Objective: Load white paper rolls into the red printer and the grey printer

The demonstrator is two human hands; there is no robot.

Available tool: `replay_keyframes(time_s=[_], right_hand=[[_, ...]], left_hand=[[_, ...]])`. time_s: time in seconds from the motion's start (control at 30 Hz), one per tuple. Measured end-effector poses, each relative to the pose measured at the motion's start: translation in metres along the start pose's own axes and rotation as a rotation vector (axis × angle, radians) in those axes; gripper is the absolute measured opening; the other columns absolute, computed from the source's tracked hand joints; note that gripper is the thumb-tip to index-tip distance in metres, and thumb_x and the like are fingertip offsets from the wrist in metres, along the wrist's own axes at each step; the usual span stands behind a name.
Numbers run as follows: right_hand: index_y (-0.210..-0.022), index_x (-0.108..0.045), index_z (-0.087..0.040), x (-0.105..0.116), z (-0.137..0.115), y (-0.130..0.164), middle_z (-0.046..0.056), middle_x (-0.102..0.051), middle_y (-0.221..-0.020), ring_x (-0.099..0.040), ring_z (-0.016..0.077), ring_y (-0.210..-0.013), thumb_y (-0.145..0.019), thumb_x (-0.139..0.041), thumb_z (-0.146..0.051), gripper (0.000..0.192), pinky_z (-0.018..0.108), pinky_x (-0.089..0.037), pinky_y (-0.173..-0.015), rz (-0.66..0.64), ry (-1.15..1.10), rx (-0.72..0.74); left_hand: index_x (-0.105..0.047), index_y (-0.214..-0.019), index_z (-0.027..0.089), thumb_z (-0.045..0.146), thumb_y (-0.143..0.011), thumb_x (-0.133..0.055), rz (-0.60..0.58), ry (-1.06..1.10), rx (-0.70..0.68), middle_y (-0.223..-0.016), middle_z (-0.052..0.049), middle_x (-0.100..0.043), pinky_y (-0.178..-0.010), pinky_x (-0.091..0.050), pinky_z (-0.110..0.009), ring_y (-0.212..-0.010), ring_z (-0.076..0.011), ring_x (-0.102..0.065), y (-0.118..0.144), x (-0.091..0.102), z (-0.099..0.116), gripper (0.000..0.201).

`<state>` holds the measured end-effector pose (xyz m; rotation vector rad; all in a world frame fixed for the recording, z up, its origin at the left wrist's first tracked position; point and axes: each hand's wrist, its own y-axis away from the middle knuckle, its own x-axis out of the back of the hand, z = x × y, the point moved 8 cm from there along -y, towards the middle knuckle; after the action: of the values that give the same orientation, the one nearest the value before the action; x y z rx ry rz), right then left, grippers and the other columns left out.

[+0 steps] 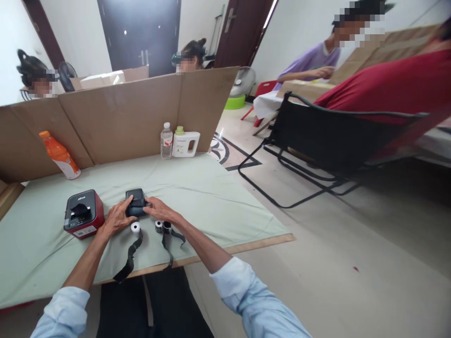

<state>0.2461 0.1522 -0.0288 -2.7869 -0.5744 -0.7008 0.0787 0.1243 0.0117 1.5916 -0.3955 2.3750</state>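
Pale green worktop (218,202), left hand (117,218) and right hand (162,210) with fingers pinching black device (138,202) at opposite sides, red-and-black machine (90,219) alongside, white lettering (81,198) too small to read.

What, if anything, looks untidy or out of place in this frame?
A black strip trails loose from a white-topped roll to the table's near edge, looking untidily unwound; a stray red speck shows on the floor.

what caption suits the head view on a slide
Left hand and right hand hold a black rectangular plastic-looking device over pale green cloth.
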Motion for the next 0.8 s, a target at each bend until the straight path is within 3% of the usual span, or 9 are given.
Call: replay_keyframes(time_s=[0.2, 0.33, 0.43, 0.67, 0.8], right_hand=[[-0.097, -0.068, -0.016, 0.043, 0.005, 0.009, 0.004, -0.064, -0.092, -0.058, 0.0193, -0.081, -0.083, -0.057, -0.027, 0.021, 0.031, -0.048, -0.079, 0.164, -0.051, 0.032], [-0.100, -0.070, -0.015, 0.081, 0.030, 0.021, 0.005, -0.067, -0.095, -0.058, 0.0196, -0.084, -0.081, -0.057, -0.029, 0.027, 0.032, -0.049, -0.081, 0.267, -0.044, -0.066], [-0.100, -0.072, -0.015, 0.097, 0.044, 0.027, 0.004, -0.069, -0.095, -0.059, 0.0200, -0.085, -0.080, -0.056, -0.030, 0.029, 0.032, -0.049, -0.082, 0.290, -0.058, -0.077], [-0.109, -0.073, -0.015, 0.098, 0.069, 0.034, 0.007, -0.073, -0.101, -0.063, 0.0219, -0.086, -0.082, -0.056, -0.035, 0.038, 0.036, -0.052, -0.085, 0.348, -0.071, -0.103], [-0.123, -0.068, -0.014, 0.092, 0.086, 0.045, 0.012, -0.071, -0.115, -0.065, 0.0233, -0.089, -0.085, -0.057, -0.046, 0.051, 0.040, -0.054, -0.087, 0.486, -0.117, -0.116]], left_hand=[[-0.037, -0.162, 0.025, 0.038, -0.080, -0.078, -0.032, -0.067, -0.077, -0.147, -0.014, -0.062, -0.110, -0.049, -0.045, -0.135, -0.0355, -0.060, -0.043, -0.005, 0.028, 0.093], [-0.038, -0.162, 0.023, 0.039, -0.078, -0.079, -0.067, -0.045, -0.131, -0.144, -0.015, -0.063, -0.108, -0.050, -0.044, -0.132, -0.0360, -0.061, -0.083, -0.029, 0.054, 0.095], [-0.036, -0.162, 0.022, 0.038, -0.078, -0.079, -0.095, 0.004, -0.179, -0.145, -0.017, -0.062, -0.107, -0.050, -0.044, -0.130, -0.0363, -0.062, -0.102, -0.048, 0.068, 0.096], [-0.032, -0.165, 0.022, 0.039, -0.080, -0.077, -0.167, 0.037, -0.165, -0.150, -0.019, -0.057, -0.111, -0.046, -0.049, -0.135, -0.0394, -0.058, -0.110, -0.067, 0.076, 0.097], [-0.034, -0.164, 0.021, 0.035, -0.079, -0.078, -0.215, 0.011, -0.090, -0.147, -0.020, -0.060, -0.108, -0.047, -0.049, -0.133, -0.0415, -0.059, -0.103, -0.068, 0.076, 0.097]])
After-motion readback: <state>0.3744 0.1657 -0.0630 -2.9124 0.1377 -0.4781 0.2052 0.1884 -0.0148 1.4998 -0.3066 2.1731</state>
